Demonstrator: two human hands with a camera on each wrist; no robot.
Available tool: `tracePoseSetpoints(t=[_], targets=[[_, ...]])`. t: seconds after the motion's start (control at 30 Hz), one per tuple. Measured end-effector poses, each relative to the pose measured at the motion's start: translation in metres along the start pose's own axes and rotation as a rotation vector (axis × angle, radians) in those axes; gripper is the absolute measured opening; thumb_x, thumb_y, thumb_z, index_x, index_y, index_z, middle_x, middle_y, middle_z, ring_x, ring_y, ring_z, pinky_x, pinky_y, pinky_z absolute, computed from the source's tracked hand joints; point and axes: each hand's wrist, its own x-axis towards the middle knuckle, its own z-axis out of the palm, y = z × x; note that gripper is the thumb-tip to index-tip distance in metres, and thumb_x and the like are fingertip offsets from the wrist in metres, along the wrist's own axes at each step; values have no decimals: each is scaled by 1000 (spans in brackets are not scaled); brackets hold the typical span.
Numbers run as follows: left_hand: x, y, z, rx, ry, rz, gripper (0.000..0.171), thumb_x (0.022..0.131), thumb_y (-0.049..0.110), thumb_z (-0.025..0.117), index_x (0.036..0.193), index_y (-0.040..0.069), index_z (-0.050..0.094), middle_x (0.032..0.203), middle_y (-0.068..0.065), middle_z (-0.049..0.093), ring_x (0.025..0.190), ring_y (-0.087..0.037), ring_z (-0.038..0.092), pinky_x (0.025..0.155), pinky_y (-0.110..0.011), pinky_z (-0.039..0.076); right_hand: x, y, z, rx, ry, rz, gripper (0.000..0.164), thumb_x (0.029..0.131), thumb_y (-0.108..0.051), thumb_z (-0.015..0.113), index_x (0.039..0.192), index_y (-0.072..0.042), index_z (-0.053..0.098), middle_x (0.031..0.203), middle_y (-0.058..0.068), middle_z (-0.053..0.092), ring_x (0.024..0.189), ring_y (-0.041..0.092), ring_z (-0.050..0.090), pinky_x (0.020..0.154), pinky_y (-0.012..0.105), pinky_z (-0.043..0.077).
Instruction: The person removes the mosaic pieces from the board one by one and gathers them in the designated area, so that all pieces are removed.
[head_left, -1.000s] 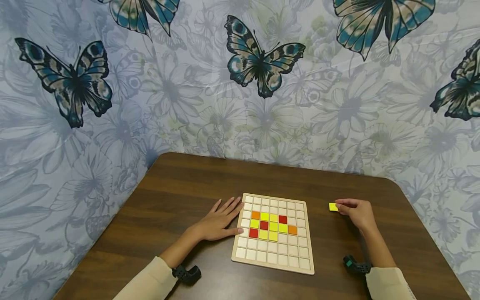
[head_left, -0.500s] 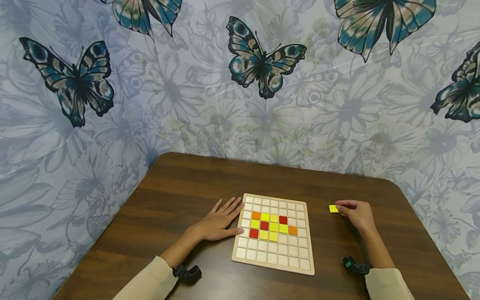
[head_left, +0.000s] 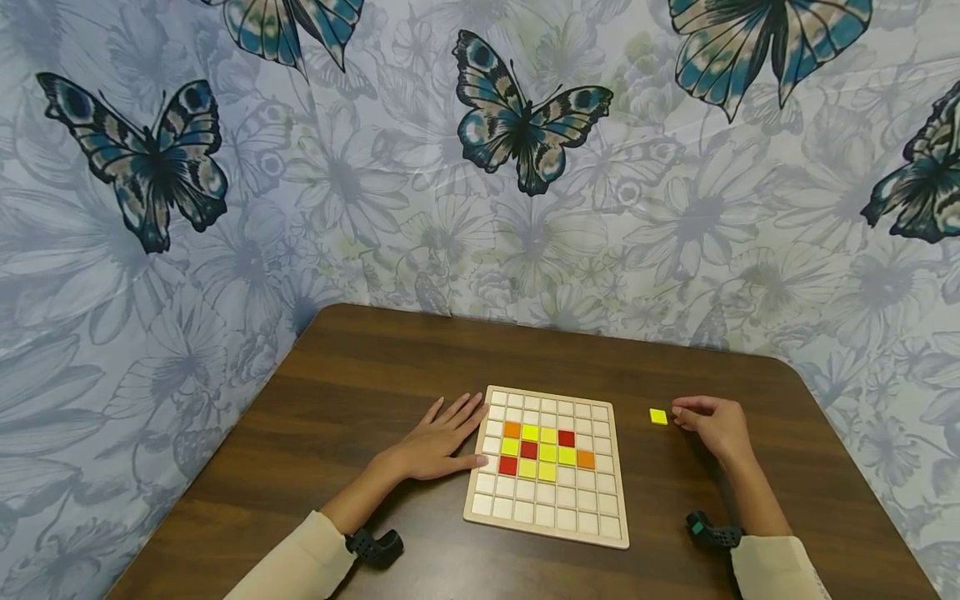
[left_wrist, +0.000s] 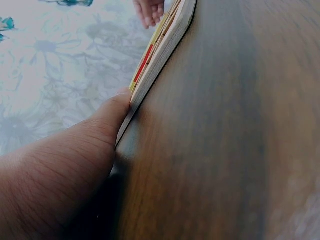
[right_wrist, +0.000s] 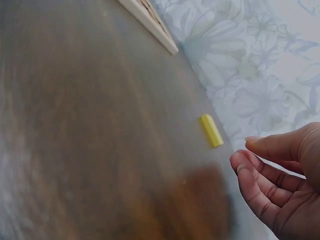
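Note:
A light wooden board (head_left: 546,533) with a grid of pale square cells lies mid-table. Several yellow, red and orange tiles fill cells in its middle rows. At its left edge my left hand (head_left: 438,446) lies flat with fingers spread, thumb and fingertips on the rim. The left wrist view shows the thumb (left_wrist: 112,112) against the board's side. Right of the board a loose yellow tile (head_left: 658,417) lies flat on the table. Just right of that tile is my right hand (head_left: 716,427), its fingers loosely bent. In the right wrist view a gap separates the fingertips from the yellow tile (right_wrist: 212,131).
The brown wooden table (head_left: 375,358) has rounded far corners and stands against a floral cloth backdrop (head_left: 525,250) printed with butterflies. A dark strap device sits on each wrist, the left one (head_left: 373,550) and the right one (head_left: 712,531) close over the tabletop.
The yellow tile, pinched in my right fingers before, is now let go and lies slightly to the left, apart from them. My left hand and the board have stayed in place.

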Motion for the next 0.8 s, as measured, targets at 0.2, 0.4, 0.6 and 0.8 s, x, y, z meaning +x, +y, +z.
tracePoseSetpoints(t=[0.2, 0.4, 0.6, 0.8], targets=[[0, -1, 1, 1, 6, -1, 89, 100, 66, 45, 165, 14, 13, 171, -10, 6, 156, -32, 6, 119, -64, 4, -4, -13, -1, -25, -10, -47, 32, 96, -15, 73, 115, 10, 72, 105, 23, 74, 80, 16, 76, 73, 26, 59], [1, -1, 0, 2, 6, 1, 88, 100, 65, 45, 165, 14, 14, 171, -10, 7, 156, -32, 6, 119, -64, 4, -8, -27, 4, -76, -42, -105, 28, 96, -15, 72, 114, 7, 74, 105, 23, 74, 82, 18, 75, 73, 30, 60], [1, -1, 0, 2, 7, 5, 88, 100, 65, 44, 165, 14, 13, 170, -11, 7, 156, -32, 6, 119, -65, 4, -10, -33, 14, -104, -100, -189, 30, 96, -23, 74, 114, 1, 76, 103, 18, 76, 84, 24, 73, 72, 34, 60], [1, -2, 1, -6, 10, 10, 88, 101, 65, 44, 165, 14, 13, 170, -11, 7, 156, -32, 6, 119, -64, 3, -13, -38, 27, -28, -239, -224, 34, 94, -23, 76, 115, 3, 74, 100, 19, 76, 86, 34, 73, 77, 41, 60]])
